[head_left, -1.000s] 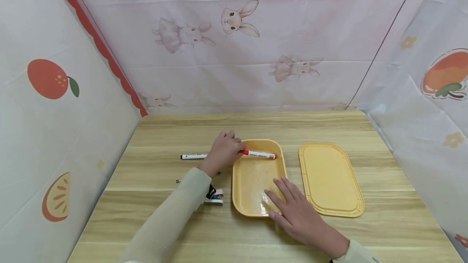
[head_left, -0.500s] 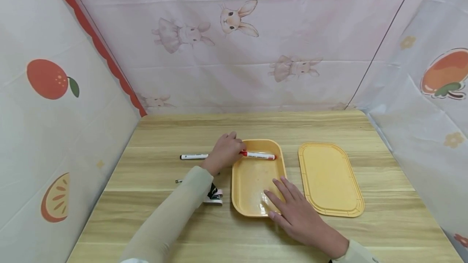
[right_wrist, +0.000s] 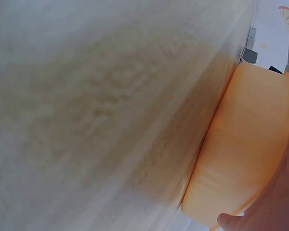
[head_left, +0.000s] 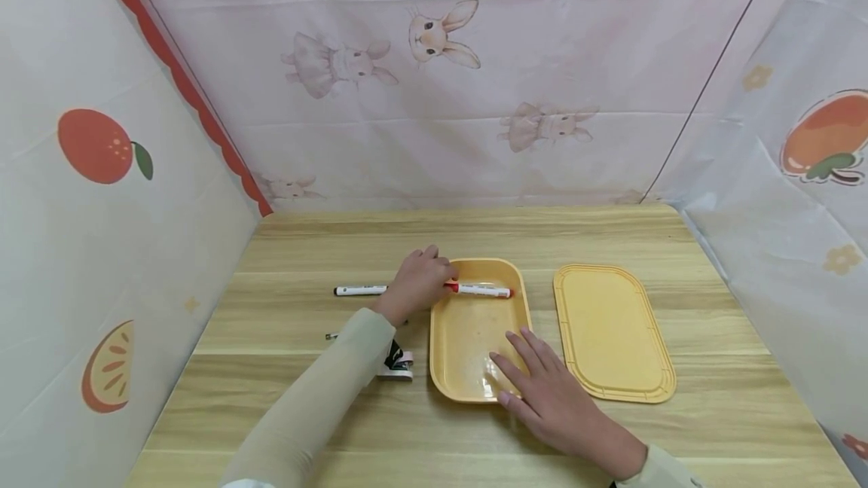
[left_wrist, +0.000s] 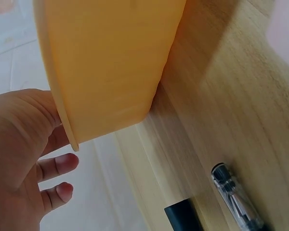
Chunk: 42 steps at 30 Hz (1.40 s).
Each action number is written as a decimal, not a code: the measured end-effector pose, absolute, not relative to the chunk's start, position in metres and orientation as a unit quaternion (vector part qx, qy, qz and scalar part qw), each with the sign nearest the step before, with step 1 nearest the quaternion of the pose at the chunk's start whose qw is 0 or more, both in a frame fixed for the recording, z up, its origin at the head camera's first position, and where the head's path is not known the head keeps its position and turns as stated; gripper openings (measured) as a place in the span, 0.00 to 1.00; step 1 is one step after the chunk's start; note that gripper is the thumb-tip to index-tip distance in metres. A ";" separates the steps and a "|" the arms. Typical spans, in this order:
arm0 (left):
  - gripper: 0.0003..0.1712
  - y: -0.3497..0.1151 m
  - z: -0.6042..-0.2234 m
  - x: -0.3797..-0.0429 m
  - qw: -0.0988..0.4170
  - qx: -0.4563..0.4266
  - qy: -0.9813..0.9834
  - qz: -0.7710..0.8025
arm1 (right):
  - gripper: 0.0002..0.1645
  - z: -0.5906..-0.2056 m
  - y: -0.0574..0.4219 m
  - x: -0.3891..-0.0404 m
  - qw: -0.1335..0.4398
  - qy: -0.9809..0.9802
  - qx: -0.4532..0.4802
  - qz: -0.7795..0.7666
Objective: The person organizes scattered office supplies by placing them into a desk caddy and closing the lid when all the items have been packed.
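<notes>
My left hand (head_left: 419, 285) reaches over the far left corner of a yellow plastic box (head_left: 478, 337), its thumb and forefinger at the red cap of a white whiteboard marker (head_left: 483, 290) and pinching that end. The marker lies across the far part of the box. In the left wrist view the hand's pinching fingertips are hidden behind the box's rim (left_wrist: 62, 110), while two other fingers (left_wrist: 62, 163) curl loosely outside. My right hand (head_left: 545, 398) rests with spread fingers over the near right rim of the box; the right wrist view shows it beside the box wall (right_wrist: 245, 139).
Left of the box lie a black-capped whiteboard marker (head_left: 359, 291), a pen (head_left: 331, 336) mostly under the left forearm, and a small pink and black stapler (head_left: 396, 367). A flat yellow lid (head_left: 613, 330) lies to the right. Printed cloth (head_left: 434, 157) walls the wooden table's far side.
The marker in the box has shifted very slightly toward the near side, along with my left hand. My right hand, the box and the lid stay in place.
</notes>
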<state>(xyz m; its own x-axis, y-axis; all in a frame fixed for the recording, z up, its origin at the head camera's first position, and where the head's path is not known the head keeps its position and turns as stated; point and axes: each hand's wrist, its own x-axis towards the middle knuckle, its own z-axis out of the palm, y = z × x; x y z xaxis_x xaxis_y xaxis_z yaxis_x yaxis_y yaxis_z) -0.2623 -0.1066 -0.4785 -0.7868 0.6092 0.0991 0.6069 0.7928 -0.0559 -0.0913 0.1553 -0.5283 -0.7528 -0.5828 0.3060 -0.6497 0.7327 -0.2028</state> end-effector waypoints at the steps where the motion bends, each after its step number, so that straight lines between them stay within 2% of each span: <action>1: 0.07 -0.107 -0.479 -0.262 0.056 -0.322 -0.945 0.010 | 0.32 -0.529 0.155 -0.091 0.111 -0.924 0.334 0.151; 8: 0.09 -0.108 -0.478 -0.259 0.068 -0.330 -0.942 0.003 | 0.32 -0.528 0.155 -0.091 0.113 -0.924 0.335 0.147; 17: 0.22 -0.111 -0.477 -0.254 0.098 -0.338 -0.936 0.010 | 0.32 -0.528 0.155 -0.090 0.122 -0.922 0.342 0.138; 25: 0.26 -0.113 -0.476 -0.253 0.121 -0.332 -0.935 0.004 | 0.32 -0.528 0.155 -0.088 0.111 -0.923 0.336 0.151; 36: 0.34 -0.131 -0.477 -0.250 0.086 -0.278 -0.957 -0.002 | 0.33 -0.525 0.154 -0.088 0.107 -0.926 0.333 0.141; 42: 0.34 -0.144 -0.480 -0.250 0.083 -0.263 -0.961 0.001 | 0.33 -0.526 0.154 -0.089 0.115 -0.925 0.335 0.140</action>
<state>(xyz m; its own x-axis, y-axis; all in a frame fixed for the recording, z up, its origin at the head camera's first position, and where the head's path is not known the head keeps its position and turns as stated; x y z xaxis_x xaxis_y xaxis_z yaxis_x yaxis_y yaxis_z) -0.2500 -0.1443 -0.4800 -0.8480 0.5053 0.1595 0.5051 0.8619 -0.0452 -0.0890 0.1543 -0.5259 -0.7488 -0.5881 0.3055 -0.6521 0.7361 -0.1814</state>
